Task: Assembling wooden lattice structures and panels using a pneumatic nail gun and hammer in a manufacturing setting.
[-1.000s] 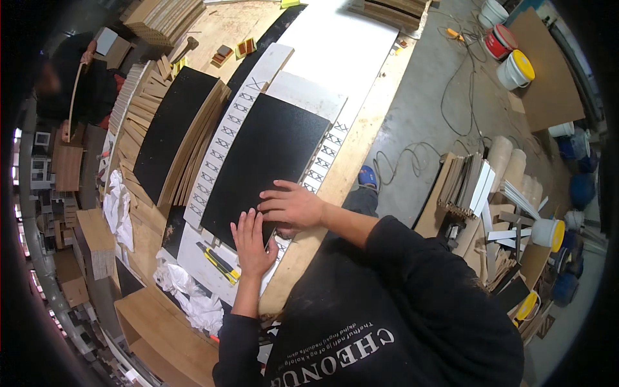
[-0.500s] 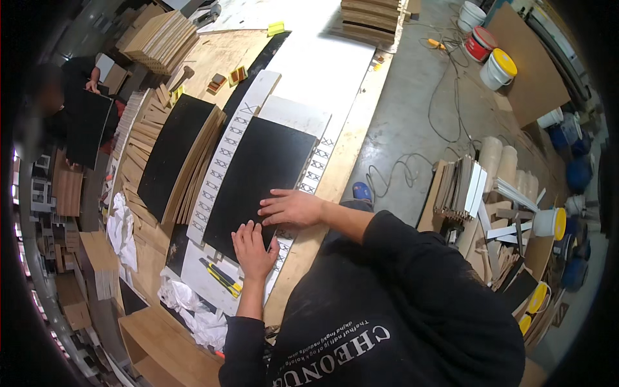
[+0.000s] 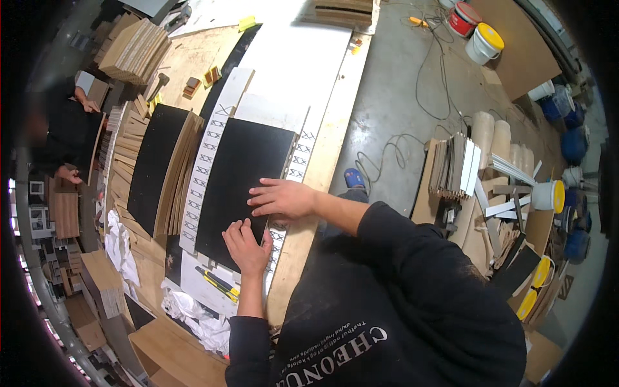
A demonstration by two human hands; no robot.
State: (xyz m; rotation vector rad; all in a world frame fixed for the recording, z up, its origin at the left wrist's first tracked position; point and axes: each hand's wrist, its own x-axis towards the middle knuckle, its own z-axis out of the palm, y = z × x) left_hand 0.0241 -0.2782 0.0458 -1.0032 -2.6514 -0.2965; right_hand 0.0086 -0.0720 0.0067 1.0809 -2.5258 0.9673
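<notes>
Workshop clutter is seen all round a long wooden bench [image 3: 303, 213] that runs up the middle of the view, with grey concrete floor [image 3: 400, 97] open to its right. At the far left a second person [image 3: 64, 138] in dark clothes is bent over stacked wood, well apart from the bench work. Next along, white rags [image 3: 119, 248] are heaped at the bench's left edge, and beside them one black sheet [image 3: 155, 164] is laid on a fan of thin wooden strips [image 3: 180, 174]. Just to the right, a second black sheet [image 3: 242, 177] is laid over a white patterned board [image 3: 209, 145]; its near end sits under both hands. Two black sheets are counted in all.

Left hand [image 3: 247, 245] is pressed flat on the near corner of that second sheet, fingers bent slightly and together, nothing gripped. A yellow-and-black tool [image 3: 218, 284] lies just left of the wrist on white board. Right hand [image 3: 282, 198] is spread wide open, palm down, on the sheet's right edge, holding nothing, only pressing.

Bench edge runs close along the right of both hands, and bare wood is left between sheet and edge. Beyond it, a cable [image 3: 387, 155] loops over open floor. Farther right, one upright stack of boards [image 3: 454, 164] is seen. Two buckets are counted at the top right, one red [image 3: 461, 19], one white with a yellow lid [image 3: 485, 44]; blue drums [image 3: 570, 129] crowd the far right rim, too bent by the lens to count.
</notes>
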